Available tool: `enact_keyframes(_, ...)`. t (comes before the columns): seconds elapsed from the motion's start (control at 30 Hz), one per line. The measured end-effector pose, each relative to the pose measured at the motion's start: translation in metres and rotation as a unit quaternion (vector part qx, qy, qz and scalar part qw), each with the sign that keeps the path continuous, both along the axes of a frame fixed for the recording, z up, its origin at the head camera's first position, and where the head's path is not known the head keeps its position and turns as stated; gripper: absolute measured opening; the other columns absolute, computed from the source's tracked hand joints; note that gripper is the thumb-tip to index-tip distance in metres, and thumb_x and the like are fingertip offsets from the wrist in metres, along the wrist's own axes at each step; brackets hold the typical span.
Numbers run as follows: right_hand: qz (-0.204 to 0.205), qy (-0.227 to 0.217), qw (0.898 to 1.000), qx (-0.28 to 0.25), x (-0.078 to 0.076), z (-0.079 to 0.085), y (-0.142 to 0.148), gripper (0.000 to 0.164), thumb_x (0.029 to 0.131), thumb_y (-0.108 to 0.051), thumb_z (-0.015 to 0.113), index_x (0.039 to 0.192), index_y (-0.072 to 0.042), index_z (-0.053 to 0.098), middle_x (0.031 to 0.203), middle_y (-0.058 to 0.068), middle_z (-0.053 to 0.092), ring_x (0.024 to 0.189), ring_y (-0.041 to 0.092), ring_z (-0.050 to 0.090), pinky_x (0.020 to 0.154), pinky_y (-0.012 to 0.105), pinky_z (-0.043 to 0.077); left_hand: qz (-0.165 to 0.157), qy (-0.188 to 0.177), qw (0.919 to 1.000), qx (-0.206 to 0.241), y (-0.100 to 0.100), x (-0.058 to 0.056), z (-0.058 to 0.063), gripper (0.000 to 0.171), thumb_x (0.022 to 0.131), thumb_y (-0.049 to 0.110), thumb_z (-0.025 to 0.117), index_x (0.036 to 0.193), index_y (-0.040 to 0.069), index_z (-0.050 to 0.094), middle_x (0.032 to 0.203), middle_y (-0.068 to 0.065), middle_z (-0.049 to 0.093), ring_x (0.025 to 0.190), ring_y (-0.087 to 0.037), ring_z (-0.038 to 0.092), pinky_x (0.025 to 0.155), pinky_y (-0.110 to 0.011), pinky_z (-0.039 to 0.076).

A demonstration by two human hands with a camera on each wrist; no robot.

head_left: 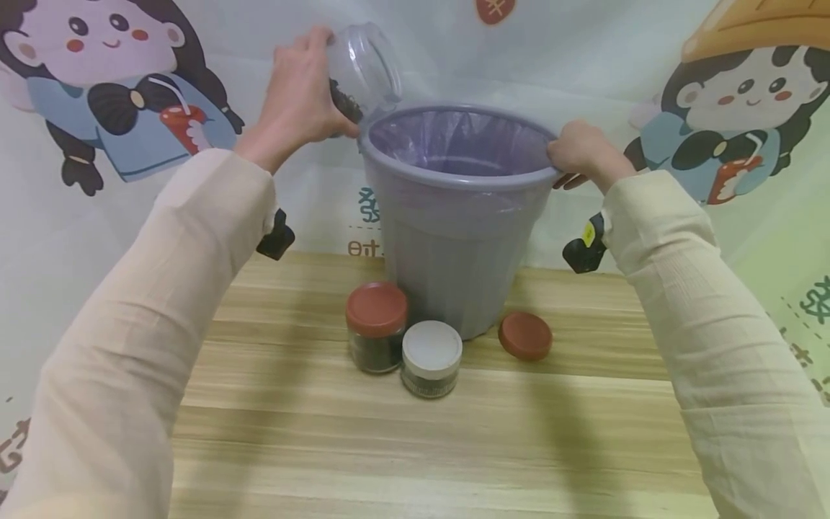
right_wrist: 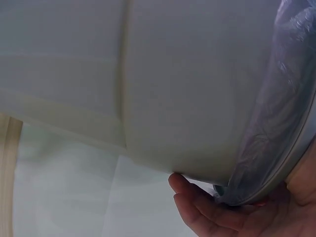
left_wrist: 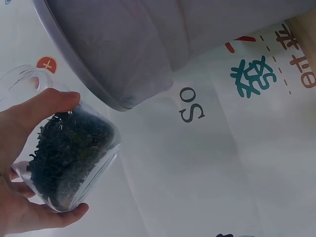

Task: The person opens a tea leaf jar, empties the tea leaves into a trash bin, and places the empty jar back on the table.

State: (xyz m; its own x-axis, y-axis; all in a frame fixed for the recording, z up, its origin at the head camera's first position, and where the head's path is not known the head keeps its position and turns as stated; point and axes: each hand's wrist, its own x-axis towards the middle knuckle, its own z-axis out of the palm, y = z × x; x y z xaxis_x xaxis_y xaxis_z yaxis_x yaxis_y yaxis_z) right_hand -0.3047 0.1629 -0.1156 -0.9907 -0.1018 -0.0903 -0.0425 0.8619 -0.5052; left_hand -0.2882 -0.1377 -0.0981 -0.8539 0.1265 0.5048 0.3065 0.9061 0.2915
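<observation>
Sitting nearest on the table [head_left: 415, 461], white-lid jar [head_left: 431, 360]; red-lid jar [head_left: 376, 331] just beside it; red lid [head_left: 526, 336] to their right; lined bin [head_left: 454, 245] behind; right hand [head_left: 583, 153] grips its rim; left hand [head_left: 300, 94] holds clear jar [head_left: 363, 61], dark shreds [left_wrist: 74, 153] inside, tipped toward bin by its left edge; printed cloth [head_left: 596, 65] at back.

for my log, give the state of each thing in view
Clear jar, lidless, tilted, partly filled
Dark leaf shreds, inside the clear jar
Trash bin, uncovered, lined
Bin liner, spread inside the bin
Red-lidded jar, closed, upright
White-lidded jar, closed, upright
Red lid, off, on the table
</observation>
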Motion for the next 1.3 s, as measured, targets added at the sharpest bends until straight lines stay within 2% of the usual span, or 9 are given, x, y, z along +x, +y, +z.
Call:
enact_keyframes(0.13,-0.008,-0.001,1.000,-0.005,-0.001,0.000,-0.001,0.022,0.090,-0.009,0.029,0.090,0.008,0.043,0.116,0.034,0.045,0.050,0.007,0.057,0.059,0.027,0.053,0.000,0.011,0.9994,-0.033,0.004,-0.003,0.002,0.094,0.065,0.016,0.078,0.137,0.002,0.019,0.137,-0.019,0.030,0.123,-0.035,0.027,0.101,-0.043,0.030)
enact_keyframes(0.27,-0.020,-0.004,1.000,-0.016,-0.001,-0.001,-0.002,0.031,0.091,-0.012,0.031,0.105,0.014,0.041,0.118,0.032,0.044,0.051,0.008,0.057,0.059,0.026,0.053,0.005,0.018,0.9977,-0.065,0.008,-0.006,0.005,0.092,0.066,0.015,0.077,0.137,0.001,0.020,0.136,-0.020,0.032,0.121,-0.036,0.028,0.099,-0.044,0.031)
enact_keyframes(0.37,-0.027,-0.003,0.999,-0.022,-0.001,-0.001,-0.002,0.030,0.090,-0.010,0.030,0.106,0.014,0.040,0.120,0.032,0.042,0.054,0.010,0.059,0.062,0.027,0.054,0.010,0.015,0.9965,-0.081,0.012,-0.007,0.008,0.091,0.066,0.015,0.077,0.136,0.001,0.021,0.135,-0.021,0.033,0.120,-0.037,0.029,0.098,-0.045,0.032)
enact_keyframes(0.53,-0.030,-0.004,0.999,-0.018,0.000,0.000,-0.001,0.021,0.090,-0.008,0.028,0.093,0.008,0.042,0.121,0.033,0.041,0.058,0.014,0.061,0.063,0.028,0.054,0.015,0.012,0.9942,-0.106,0.019,-0.009,0.010,0.090,0.066,0.015,0.077,0.136,0.002,0.020,0.135,-0.022,0.032,0.120,-0.038,0.028,0.097,-0.048,0.033)
enact_keyframes(0.63,-0.032,-0.004,0.999,-0.024,-0.001,-0.001,-0.001,0.017,0.089,-0.008,0.029,0.085,0.004,0.041,0.120,0.033,0.042,0.053,0.011,0.058,0.062,0.027,0.054,0.015,0.016,0.9924,-0.121,0.022,-0.010,0.011,0.092,0.066,0.015,0.077,0.136,0.002,0.019,0.135,-0.022,0.031,0.121,-0.038,0.027,0.096,-0.050,0.034)
enact_keyframes(0.97,-0.038,-0.009,0.999,-0.028,-0.001,-0.002,-0.003,0.016,0.090,-0.008,0.029,0.082,0.001,0.039,0.119,0.032,0.044,0.049,0.008,0.056,0.063,0.028,0.054,0.014,0.028,0.9832,-0.180,0.031,-0.016,0.015,0.091,0.065,0.010,0.077,0.136,0.002,0.021,0.134,-0.022,0.032,0.121,-0.039,0.027,0.097,-0.052,0.030)
enact_keyframes(1.1,-0.040,-0.010,0.999,-0.023,-0.001,-0.002,-0.003,0.016,0.090,-0.008,0.028,0.080,-0.001,0.039,0.118,0.031,0.046,0.051,0.009,0.057,0.064,0.029,0.054,0.019,0.030,0.9770,-0.210,0.035,-0.017,0.017,0.092,0.065,0.009,0.077,0.137,0.002,0.020,0.133,-0.022,0.033,0.120,-0.039,0.028,0.096,-0.052,0.030)
enact_keyframes(1.3,-0.041,-0.009,0.999,-0.025,-0.002,-0.001,-0.002,0.016,0.090,-0.008,0.029,0.085,0.002,0.040,0.120,0.031,0.044,0.053,0.010,0.057,0.064,0.028,0.054,0.019,0.054,0.9680,-0.244,0.037,-0.019,0.020,0.083,0.064,0.002,0.073,0.132,0.001,0.025,0.131,-0.023,0.035,0.120,-0.040,0.028,0.093,-0.051,0.032)
